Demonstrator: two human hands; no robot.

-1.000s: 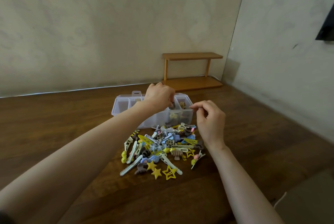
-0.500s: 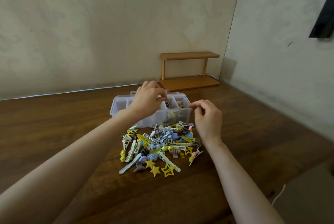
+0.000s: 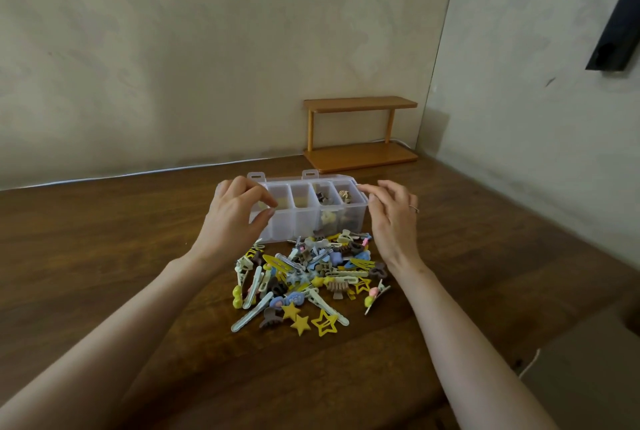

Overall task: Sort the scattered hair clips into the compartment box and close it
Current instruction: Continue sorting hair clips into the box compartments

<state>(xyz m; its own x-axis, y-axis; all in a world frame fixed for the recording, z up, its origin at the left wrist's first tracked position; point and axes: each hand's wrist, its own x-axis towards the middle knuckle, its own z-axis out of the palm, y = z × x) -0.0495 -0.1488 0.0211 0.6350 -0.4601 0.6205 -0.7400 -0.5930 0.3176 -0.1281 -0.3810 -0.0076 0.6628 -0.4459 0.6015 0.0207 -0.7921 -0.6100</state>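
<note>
You've dropped that clip and moved your left hand (image 3: 232, 218) to the box (image 3: 311, 211)'s left end, both hands' fingers loosely curled, empty, most clips (image 3: 304, 277) unsorted.

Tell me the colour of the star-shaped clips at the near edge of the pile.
Yellow star clips, clearest in the head view.

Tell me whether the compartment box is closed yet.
No, the compartment box is open, its compartments exposed, some holding clips.
</note>
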